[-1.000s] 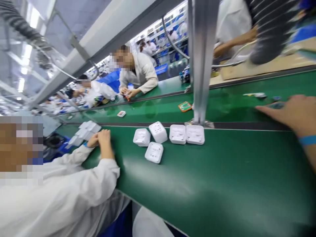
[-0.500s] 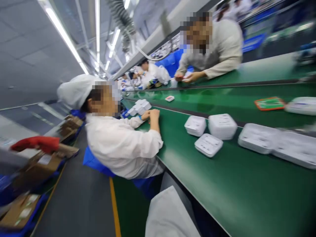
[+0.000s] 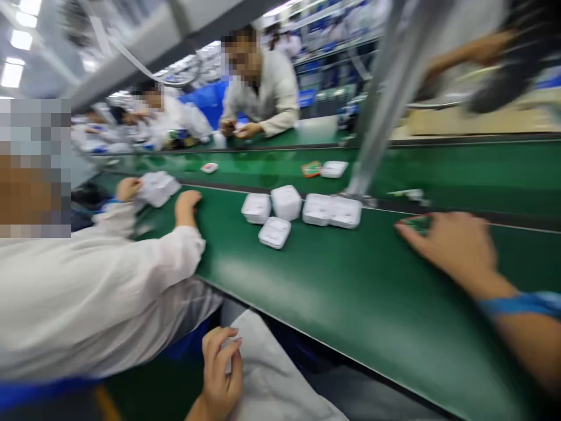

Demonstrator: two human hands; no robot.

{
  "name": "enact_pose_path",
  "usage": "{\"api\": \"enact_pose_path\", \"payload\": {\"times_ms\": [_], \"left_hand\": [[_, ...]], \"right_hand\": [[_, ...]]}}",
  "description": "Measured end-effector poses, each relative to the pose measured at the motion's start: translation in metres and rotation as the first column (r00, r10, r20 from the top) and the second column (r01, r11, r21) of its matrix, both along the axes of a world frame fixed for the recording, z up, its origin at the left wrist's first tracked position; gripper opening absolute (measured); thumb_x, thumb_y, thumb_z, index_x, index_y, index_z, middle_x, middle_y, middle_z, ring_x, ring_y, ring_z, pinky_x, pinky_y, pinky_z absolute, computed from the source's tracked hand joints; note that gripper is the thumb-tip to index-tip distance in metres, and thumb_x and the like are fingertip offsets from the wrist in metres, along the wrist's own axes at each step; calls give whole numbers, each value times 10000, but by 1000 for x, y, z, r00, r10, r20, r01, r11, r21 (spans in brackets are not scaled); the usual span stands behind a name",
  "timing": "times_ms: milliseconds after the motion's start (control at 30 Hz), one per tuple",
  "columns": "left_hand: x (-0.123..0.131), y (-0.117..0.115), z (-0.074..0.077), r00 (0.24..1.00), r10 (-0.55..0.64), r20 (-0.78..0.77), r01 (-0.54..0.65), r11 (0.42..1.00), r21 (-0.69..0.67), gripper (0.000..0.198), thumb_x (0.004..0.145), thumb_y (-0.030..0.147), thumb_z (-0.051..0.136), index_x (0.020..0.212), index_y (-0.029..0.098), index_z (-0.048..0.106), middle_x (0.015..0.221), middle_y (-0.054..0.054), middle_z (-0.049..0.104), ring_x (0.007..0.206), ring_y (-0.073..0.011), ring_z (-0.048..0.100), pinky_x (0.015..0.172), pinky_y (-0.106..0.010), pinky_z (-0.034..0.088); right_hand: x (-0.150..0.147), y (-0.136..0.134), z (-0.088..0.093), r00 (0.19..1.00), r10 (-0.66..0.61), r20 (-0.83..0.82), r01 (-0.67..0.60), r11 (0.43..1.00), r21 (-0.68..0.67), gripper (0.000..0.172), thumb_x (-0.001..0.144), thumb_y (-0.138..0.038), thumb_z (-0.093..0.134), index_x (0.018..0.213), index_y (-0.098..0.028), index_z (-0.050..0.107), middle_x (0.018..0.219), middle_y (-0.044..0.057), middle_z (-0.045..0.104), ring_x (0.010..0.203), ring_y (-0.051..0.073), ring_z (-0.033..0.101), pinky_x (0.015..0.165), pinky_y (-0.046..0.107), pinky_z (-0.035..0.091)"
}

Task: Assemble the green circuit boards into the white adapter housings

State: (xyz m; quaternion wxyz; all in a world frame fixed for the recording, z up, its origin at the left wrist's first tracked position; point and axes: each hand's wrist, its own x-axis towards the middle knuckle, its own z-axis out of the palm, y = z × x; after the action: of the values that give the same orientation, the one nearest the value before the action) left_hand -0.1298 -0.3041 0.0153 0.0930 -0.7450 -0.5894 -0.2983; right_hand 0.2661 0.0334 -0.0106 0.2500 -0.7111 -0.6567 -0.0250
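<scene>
My right hand (image 3: 460, 245), with a blue band at the wrist, is at the right of the green work surface. A small green circuit board with a reddish edge (image 3: 417, 224) sits between its thumb and fingers, and the hand covers most of it. Low in the view, my left hand (image 3: 219, 368) hovers over my grey-clad lap, fingers loosely curled and apart, holding nothing. White rounded-square plastic cases stand mid-surface: a stack (image 3: 286, 202), a case to its left (image 3: 256, 208), one in front (image 3: 274, 233) and a joined-looking pair (image 3: 332, 210).
A co-worker's white sleeve (image 3: 144, 275) reaches in from the left, hands near more white cases (image 3: 158, 188). On the conveyor (image 3: 263, 169) lie an orange-edged board (image 3: 311, 169) and a white case (image 3: 334, 169). A metal post (image 3: 381, 117) rises behind. Another person (image 3: 267, 88) leans opposite.
The view has swung to the right, so the cases appear further left. Both my hands have come into view, the right one at a circuit board.
</scene>
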Motion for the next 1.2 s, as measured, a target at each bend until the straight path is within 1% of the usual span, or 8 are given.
{"api": "enact_pose_path", "payload": {"times_ms": [67,167,267,367,500,667,833,1200], "left_hand": [[18,53,-12,945,-323,57,309,935,176,438,805,18,565,1160,272,602,1008,-67,709,922,-257,671,795,-459,564],[76,155,-5,737,-675,-16,667,725,172,268,866,84,521,1067,225,627,969,-62,719,812,-198,647,720,-366,517],[142,234,7,744,-668,9,663,736,-139,189,941,144,469,992,178,648,979,-83,715,891,-196,657,782,-337,510],[177,272,4,810,-584,44,550,732,-403,135,934,240,539,944,185,662,942,-51,698,858,-192,658,718,-301,492],[177,279,-6,780,-618,105,590,669,-452,155,908,308,620,1016,209,670,954,-31,682,880,-195,647,733,-299,482],[168,275,-10,765,-632,121,611,654,-446,159,934,184,523,1003,192,665,958,-55,664,930,-210,634,784,-323,478],[171,274,-9,759,-650,-9,567,669,-481,268,986,185,401,1033,191,665,980,-71,657,837,-210,636,731,-341,456],[170,270,0,731,-675,97,622,601,-501,278,894,452,619,945,180,648,933,-49,696,808,-217,642,714,-348,406]], "right_hand": [[15,-49,5,974,-14,227,20,1000,-23,532,931,-605,588,991,-83,672,998,236,646,983,337,621,807,478,527],[-11,-95,6,958,60,279,-88,992,88,562,871,-691,589,934,-134,627,921,200,612,860,316,576,701,424,479],[-36,-115,4,963,244,113,-253,965,75,448,939,-636,524,847,-200,571,839,105,599,791,247,552,688,370,454],[-35,-113,2,952,300,-59,-298,953,45,303,1012,-451,459,863,-211,568,817,70,600,796,229,560,731,369,468],[-19,-80,2,908,405,-105,-405,914,26,216,985,-296,464,1090,-178,611,1007,121,638,964,262,592,869,419,492],[1,-70,15,805,538,-253,-561,827,-28,129,979,-282,509,954,-213,615,902,65,622,814,204,586,757,356,499],[11,-94,28,628,753,-197,-777,618,-116,228,970,-356,597,1151,-235,666,1062,99,593,971,228,582,850,380,520],[-4,-98,18,667,737,114,-739,673,-25,266,1027,-243,456,982,-259,717,974,75,680,852,199,571,729,362,447]]}}
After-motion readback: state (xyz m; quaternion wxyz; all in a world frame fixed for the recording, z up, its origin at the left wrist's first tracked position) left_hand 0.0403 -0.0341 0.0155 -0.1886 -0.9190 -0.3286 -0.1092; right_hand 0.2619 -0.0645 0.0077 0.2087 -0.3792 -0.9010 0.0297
